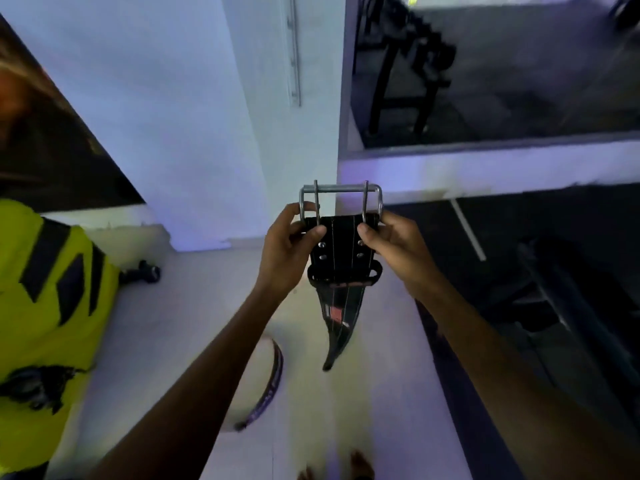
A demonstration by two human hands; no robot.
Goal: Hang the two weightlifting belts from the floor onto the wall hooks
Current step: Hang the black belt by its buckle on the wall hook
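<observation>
I hold a black weightlifting belt (341,258) upright in front of me by its buckle end. Its steel two-prong buckle (341,199) points up and the strap hangs down to a curled tip. My left hand (289,251) grips the belt's left edge and buckle frame. My right hand (394,244) pinches the right edge at the buckle. A second belt (268,386), dark with a purple sheen, lies curved on the pale floor below my left forearm. No wall hooks are clearly visible.
A white wall corner (242,133) stands straight ahead with a metal strip (293,50) on it. A mirror (485,71) at the right reflects dark gym equipment. A yellow-and-black object (45,306) fills the left. Dark matting (554,306) covers the right floor. My bare feet (346,467) show below.
</observation>
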